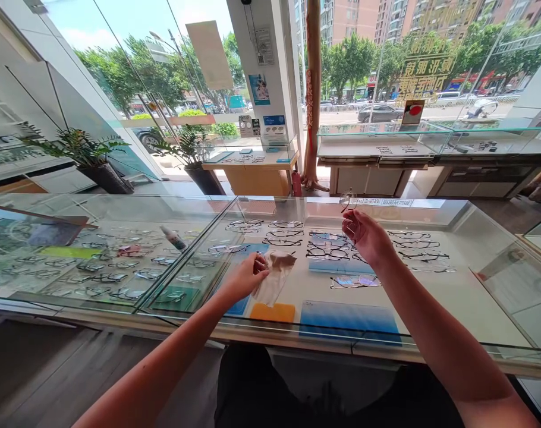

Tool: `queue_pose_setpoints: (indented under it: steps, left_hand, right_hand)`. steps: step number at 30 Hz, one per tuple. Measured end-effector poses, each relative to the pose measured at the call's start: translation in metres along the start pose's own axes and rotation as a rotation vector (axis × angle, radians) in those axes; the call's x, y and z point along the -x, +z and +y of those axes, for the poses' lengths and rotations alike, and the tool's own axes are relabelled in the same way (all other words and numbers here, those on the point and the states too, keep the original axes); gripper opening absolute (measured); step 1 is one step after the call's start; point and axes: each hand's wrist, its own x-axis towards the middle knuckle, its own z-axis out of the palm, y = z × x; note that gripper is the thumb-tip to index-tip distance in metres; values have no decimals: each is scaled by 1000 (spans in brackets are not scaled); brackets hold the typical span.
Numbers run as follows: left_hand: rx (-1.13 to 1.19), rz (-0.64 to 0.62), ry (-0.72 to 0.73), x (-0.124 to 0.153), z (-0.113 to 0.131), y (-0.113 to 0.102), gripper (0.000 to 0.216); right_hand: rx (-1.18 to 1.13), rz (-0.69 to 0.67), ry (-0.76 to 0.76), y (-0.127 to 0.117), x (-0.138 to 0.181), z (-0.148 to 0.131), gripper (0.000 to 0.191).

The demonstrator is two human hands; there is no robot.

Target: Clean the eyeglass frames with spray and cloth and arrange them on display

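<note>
My right hand (pixel 367 238) is raised over the glass display counter (pixel 431 300), its fingers closed on a pair of thin-rimmed eyeglasses (pixel 348 201). One lens stands above the fingers; the other is partly behind them. Lower and to the left, my left hand (pixel 246 276) pinches a beige cleaning cloth (pixel 277 278), which hangs loosely from the fingers. Rows of eyeglasses lie beneath the glass between and around my hands, among them a pair with bluish lenses (pixel 355 281) on the near side.
A small bottle (pixel 173 238) lies tilted at the left counter section. Blue sheets (pixel 351 321) and an orange one (pixel 273 312) lie under the glass near its front edge. Beyond are a wooden post (pixel 313 89), a smaller display case (pixel 248 159) and potted plants (pixel 105 172).
</note>
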Motion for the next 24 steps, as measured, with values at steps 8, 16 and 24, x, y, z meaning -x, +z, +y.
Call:
queue_pose_setpoints:
  steps: [8,16,24]
  left_hand:
    - [-152,5,-21,11,4,4,26]
    - [755,-99,-265,2,9,-2,48]
    - [1148,-101,-287,5,37,-37,61]
  right_hand:
    - [-9,-2,3,-1,0,2,30]
    - [-6,3,5,0,0,1,31]
    - [27,-18,-5,3,3,2,30]
